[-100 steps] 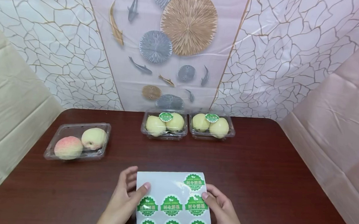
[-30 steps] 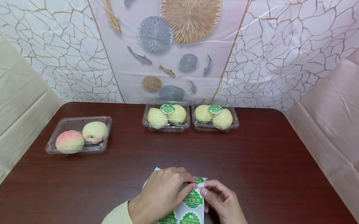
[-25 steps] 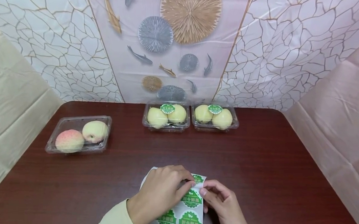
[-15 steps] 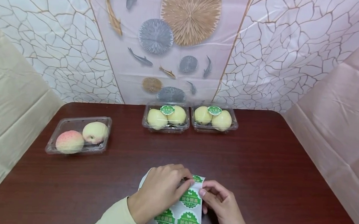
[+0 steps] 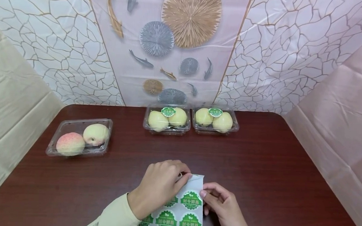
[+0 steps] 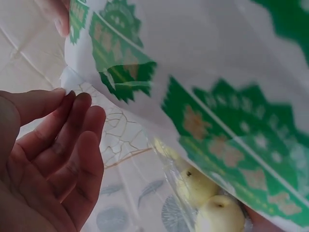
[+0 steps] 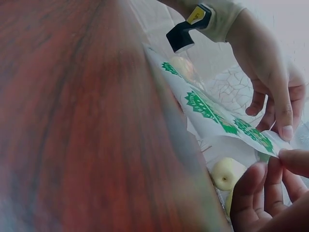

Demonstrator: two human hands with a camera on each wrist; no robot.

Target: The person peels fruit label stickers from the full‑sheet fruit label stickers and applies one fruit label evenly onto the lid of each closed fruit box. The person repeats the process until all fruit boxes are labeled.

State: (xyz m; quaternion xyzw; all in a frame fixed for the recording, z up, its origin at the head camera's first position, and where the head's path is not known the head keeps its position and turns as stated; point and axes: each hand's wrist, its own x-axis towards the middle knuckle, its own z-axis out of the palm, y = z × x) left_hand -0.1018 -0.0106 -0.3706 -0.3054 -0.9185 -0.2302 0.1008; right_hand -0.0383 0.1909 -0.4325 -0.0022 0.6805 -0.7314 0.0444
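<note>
My left hand [image 5: 158,187] reaches over a sheet of round green-and-white stickers [image 5: 191,212], its thumb and forefinger pinching the pale edge of a sticker [image 6: 71,79] at the sheet's upper right. That sticker is lifted from the backing, with its whitish underside toward the head view. Over on the right, my right hand [image 5: 225,207] grips the sheet's right edge between thumb and fingers, as the right wrist view also shows. Rows of stickers lie on the sheet below; my left hand and forearm hide its left part.
Two clear boxes of pale yellow fruit [image 5: 167,120] [image 5: 215,121], each with a green sticker on its lid, stand at the back of the brown table [image 5: 257,171]. At left, another clear box [image 5: 79,138] holds a pinkish and a pale peach, with no sticker on it.
My left hand has gone from the sheet's left edge to its upper right and pulled up the sticker there; its green print has given way to a pale underside. My right hand keeps its grip.
</note>
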